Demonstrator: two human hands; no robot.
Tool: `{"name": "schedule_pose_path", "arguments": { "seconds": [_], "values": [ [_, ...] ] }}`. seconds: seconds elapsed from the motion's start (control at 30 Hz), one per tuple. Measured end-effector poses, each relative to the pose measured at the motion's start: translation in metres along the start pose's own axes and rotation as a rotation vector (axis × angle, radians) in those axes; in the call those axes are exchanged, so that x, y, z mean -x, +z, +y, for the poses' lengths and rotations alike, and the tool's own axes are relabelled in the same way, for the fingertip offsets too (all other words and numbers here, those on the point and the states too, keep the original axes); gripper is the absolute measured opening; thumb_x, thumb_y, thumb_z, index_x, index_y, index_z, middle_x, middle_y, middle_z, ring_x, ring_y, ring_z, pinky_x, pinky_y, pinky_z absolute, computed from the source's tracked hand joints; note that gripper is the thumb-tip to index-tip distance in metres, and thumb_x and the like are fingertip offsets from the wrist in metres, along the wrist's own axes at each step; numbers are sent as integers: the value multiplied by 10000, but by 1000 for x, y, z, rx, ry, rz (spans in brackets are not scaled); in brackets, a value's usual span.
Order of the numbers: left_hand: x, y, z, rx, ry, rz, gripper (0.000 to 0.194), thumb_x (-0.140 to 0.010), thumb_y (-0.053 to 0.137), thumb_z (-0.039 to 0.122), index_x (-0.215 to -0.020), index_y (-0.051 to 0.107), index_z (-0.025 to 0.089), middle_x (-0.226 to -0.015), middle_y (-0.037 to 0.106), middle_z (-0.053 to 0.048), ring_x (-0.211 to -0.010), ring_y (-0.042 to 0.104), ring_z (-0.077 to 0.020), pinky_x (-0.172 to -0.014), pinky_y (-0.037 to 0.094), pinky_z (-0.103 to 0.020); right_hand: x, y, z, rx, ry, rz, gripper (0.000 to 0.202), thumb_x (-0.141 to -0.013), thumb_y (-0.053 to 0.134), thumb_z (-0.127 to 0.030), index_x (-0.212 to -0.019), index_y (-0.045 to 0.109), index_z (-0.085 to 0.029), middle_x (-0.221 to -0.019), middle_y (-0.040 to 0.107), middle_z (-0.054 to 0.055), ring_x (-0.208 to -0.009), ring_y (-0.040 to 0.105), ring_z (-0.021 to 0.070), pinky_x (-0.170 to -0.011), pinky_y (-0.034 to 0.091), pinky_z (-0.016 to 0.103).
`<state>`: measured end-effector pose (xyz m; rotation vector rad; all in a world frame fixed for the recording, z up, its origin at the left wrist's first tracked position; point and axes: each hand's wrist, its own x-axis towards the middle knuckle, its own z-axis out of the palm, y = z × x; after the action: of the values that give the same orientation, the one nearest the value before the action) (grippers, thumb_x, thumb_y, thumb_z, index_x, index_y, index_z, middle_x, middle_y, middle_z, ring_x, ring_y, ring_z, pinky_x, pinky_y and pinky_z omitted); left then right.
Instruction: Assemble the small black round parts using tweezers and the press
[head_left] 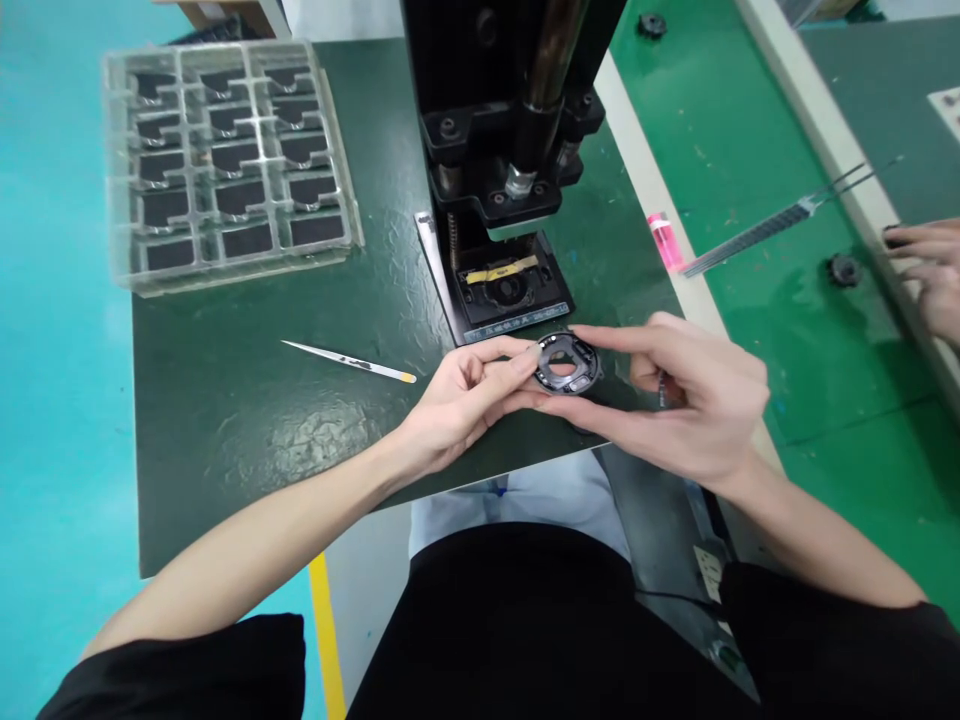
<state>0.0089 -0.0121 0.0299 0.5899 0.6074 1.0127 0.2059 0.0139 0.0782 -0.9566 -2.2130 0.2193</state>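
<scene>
A round black ring-shaped part [568, 386] with an opening in its middle is held over the table's front edge. My left hand [476, 395] pinches its left side between thumb and fingers. From the right, my right hand [675, 395] grips the rim, with the forefinger at the top and the thumb at the bottom. Just behind the part stands a black press [491, 150], its base fixture [510, 290] bearing a yellow strip. White tweezers [349, 361] with a yellow end lie on the green table to the left of my left hand.
Stacked clear trays [244, 262] with dark pieces in their compartments stand at the back left. Right of the press are a pink item [664, 242], a long grey tool [750, 238] and a small black wheel-like part [844, 269]. Another person's hands [934, 270] show at the right edge.
</scene>
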Motion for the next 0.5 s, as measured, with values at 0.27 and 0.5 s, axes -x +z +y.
{"name": "schedule_pose_path", "arguments": {
  "seconds": [0.27,0.5],
  "values": [
    [0,-1,0,13,-55,24,303,-858,830,384,-1023,771,137,-1033,808,-109,-974,788,-226,-896,629,-280,1,-2,-3,26,8,4,340,-863,784,-523,-1057,766,-244,-521,445,-37,-489,435,140,-515,331,344],
    [0,1,0,55,-75,3,277,-860,830,366,-989,770,128,-1007,808,-98,-960,787,-202,-782,614,-195,1,-6,-6,73,107,-64,370,-853,747,-618,-1023,774,-291,-504,460,-22,-498,454,165,-535,340,364]
  ]
}}
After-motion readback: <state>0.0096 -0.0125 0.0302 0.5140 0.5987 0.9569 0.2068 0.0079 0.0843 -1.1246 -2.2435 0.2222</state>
